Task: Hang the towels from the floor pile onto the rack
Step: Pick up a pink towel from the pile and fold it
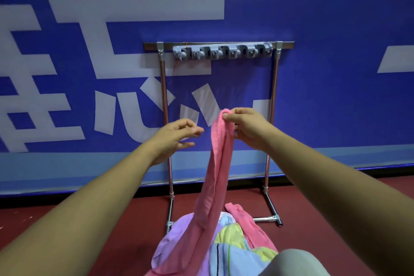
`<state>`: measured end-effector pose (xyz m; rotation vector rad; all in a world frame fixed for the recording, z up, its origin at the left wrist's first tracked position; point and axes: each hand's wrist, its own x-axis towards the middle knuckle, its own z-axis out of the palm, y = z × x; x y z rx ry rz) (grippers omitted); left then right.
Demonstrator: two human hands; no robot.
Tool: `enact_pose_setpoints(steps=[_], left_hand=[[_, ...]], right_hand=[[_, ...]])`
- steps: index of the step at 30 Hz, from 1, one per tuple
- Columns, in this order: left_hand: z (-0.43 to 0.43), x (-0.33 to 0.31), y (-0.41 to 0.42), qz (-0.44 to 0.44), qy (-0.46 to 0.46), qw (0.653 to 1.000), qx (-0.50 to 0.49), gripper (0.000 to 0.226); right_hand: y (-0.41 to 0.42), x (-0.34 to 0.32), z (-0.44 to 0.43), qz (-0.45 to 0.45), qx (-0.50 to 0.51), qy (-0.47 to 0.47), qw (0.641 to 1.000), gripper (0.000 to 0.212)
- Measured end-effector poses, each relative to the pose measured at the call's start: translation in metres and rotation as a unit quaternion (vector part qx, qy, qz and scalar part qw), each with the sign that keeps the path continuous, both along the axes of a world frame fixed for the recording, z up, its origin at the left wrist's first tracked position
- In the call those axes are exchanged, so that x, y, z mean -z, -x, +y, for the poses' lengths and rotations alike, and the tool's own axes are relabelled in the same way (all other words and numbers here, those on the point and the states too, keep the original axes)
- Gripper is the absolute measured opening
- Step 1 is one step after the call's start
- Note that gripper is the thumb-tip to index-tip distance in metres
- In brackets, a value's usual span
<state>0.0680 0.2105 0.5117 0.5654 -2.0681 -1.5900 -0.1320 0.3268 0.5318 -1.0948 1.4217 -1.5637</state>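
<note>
My right hand (246, 126) pinches the top edge of a pink towel (216, 170), which hangs down in a long fold to the floor pile (226, 242). The pile holds purple, yellow-green, light blue and pink towels at the bottom centre. Just left of the towel's top, my left hand (177, 136) hovers with loosely curled fingers and holds nothing. Behind both hands stands the metal rack (164, 96), its top rail carrying a grey strip of hook clips (223, 51) with nothing hung on it.
A blue banner wall (336, 74) with large white characters runs right behind the rack. The floor (112, 231) is dark red. The rack's base bars (272, 208) lie on the floor beside the pile. My knee (295, 264) shows at the bottom right.
</note>
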Motion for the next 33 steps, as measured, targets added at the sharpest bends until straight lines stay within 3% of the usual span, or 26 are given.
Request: enact_pose_setpoints(steps=[3,5,7,11,16,18,21,27,33], left_hand=[[0.008,-0.001,0.013,-0.051,0.022,0.998,0.022,0.036],[0.012,0.004,0.022,-0.090,0.103,0.990,0.022,0.027],[0.014,0.008,0.028,-0.053,0.108,0.993,-0.003,0.016],[0.013,0.012,0.029,0.034,0.051,0.996,-0.070,0.017],[0.007,0.010,0.028,-0.017,0.139,0.988,-0.063,0.016],[0.009,0.008,0.030,-0.002,0.134,0.989,-0.057,0.016],[0.006,0.008,0.028,-0.024,0.153,0.987,-0.048,0.016],[-0.023,0.031,0.008,-0.218,0.242,0.945,-0.037,0.023],[-0.047,0.037,-0.011,-0.258,0.251,0.928,-0.096,0.025]], right_hand=[[-0.002,0.000,0.002,-0.001,-0.021,-0.009,1.000,0.011],[-0.004,-0.001,0.002,0.002,-0.031,-0.004,0.999,0.006],[-0.003,-0.002,0.002,0.012,-0.030,0.003,0.999,0.004],[0.008,-0.002,0.007,0.028,-0.023,-0.004,0.999,0.006],[0.012,-0.004,0.015,0.066,-0.100,-0.057,0.991,0.012],[0.011,-0.007,0.015,0.104,-0.104,-0.057,0.987,0.012],[0.018,-0.015,0.012,0.173,0.009,-0.013,0.985,0.011],[0.047,-0.024,0.006,0.229,0.198,0.044,0.952,0.011],[0.087,-0.001,0.001,0.280,0.292,-0.014,0.915,0.013]])
